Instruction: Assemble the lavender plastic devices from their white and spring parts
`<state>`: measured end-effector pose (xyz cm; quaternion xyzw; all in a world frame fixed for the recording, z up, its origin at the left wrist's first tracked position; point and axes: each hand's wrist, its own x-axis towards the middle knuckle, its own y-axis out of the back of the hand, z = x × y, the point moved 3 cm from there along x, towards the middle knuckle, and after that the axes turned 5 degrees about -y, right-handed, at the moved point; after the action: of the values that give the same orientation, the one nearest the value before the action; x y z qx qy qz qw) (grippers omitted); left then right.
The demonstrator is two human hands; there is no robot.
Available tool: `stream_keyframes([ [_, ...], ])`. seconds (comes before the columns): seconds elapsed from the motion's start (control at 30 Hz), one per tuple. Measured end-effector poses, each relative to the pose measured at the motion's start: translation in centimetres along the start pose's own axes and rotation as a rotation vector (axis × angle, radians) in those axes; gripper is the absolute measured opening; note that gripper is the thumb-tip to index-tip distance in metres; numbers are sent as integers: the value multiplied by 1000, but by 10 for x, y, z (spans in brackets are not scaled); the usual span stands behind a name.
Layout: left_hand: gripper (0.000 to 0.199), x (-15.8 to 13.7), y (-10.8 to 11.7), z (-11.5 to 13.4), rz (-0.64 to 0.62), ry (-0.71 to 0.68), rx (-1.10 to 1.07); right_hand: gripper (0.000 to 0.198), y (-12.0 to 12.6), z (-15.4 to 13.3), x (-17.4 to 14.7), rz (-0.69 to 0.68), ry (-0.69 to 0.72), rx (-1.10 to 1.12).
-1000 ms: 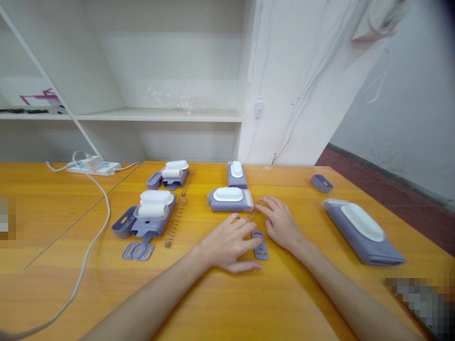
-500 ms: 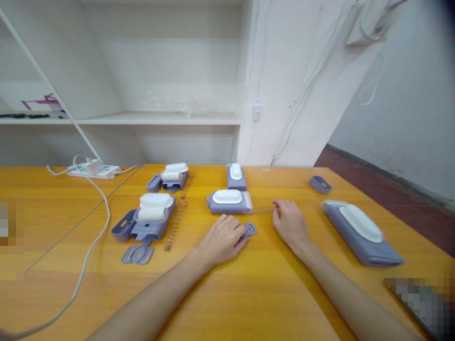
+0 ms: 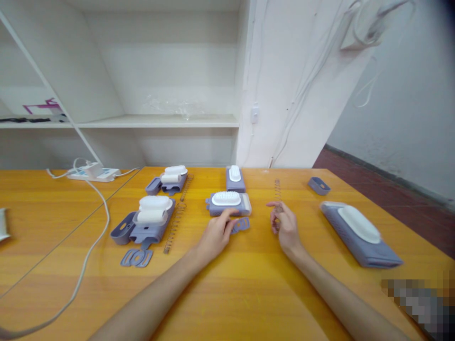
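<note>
Though flat, a slotted blue-grey plate (image 3: 241, 225) in the left grip (image 3: 230, 228).

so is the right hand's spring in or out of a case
Out: the spring shows bare beyond the right hand, apart from the nearest purple case.
</note>
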<state>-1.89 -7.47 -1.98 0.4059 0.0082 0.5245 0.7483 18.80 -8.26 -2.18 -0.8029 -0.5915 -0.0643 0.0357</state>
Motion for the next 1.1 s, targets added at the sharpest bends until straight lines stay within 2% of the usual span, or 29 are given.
stream_keyframes([
  [0.1,29,4,0,-8,9,176,-318,22,-14,3,-6,-47,-166,160],
  [0.2,33,6,0,-11,14,233,-476,32,-22,1,-8,-57,-189,255],
  [0.3,35,6,1,-12,19,236,-530,37,-26,-3,-8,-75,-149,265],
  [0.47,31,7,0,-10,-40,233,-563,33,-32,-7,-14,-101,-96,94],
  [0.67,28,8,0,-11,-25,243,-516,34,-35,-11,-23,-79,-55,71],
  [0.83,30,8,-2,-16,-30,280,-591,38,-36,-13,-27,-105,-55,73],
  [0.93,33,8,-1,-16,-27,295,-624,37,-37,-12,-30,-88,20,50],
  [1.1,38,7,2,-14,-51,286,-639,33,-38,-15,-35,-90,260,-152],
])
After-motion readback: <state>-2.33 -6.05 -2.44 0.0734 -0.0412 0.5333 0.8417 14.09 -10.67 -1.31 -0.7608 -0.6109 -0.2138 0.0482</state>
